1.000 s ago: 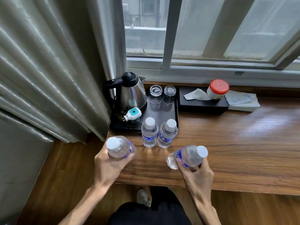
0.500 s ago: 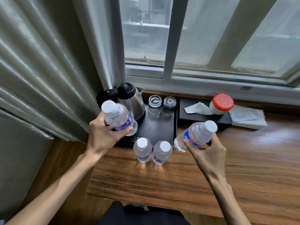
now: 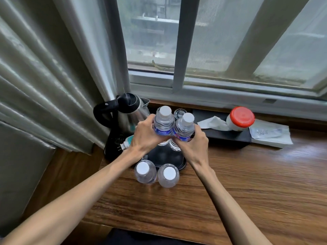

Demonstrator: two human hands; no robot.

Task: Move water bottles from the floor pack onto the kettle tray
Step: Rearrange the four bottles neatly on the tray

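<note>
My left hand (image 3: 145,137) wraps one water bottle (image 3: 163,123), my right hand (image 3: 194,141) wraps a second bottle (image 3: 184,129); both bottles upright, sides touching, held over the black kettle tray (image 3: 166,156). I cannot tell whether their bases touch the tray surface. Crowding on the tray: steel kettle (image 3: 131,110) with black handle at the left, just beside my left hand; a white and teal plug (image 3: 126,142) lies below it; an upturned glass (image 3: 179,113) sits at the back, partly hidden behind the two bottles. Two more capped bottles stand on the wooden desk at the tray's near edge, left one (image 3: 144,172) and right one (image 3: 168,175) touching each other. To the right, a black tissue box (image 3: 224,134) carries a red-lidded jar (image 3: 240,118); a paper packet (image 3: 270,133) lies beyond. Curtain (image 3: 44,76) hangs left.
</note>
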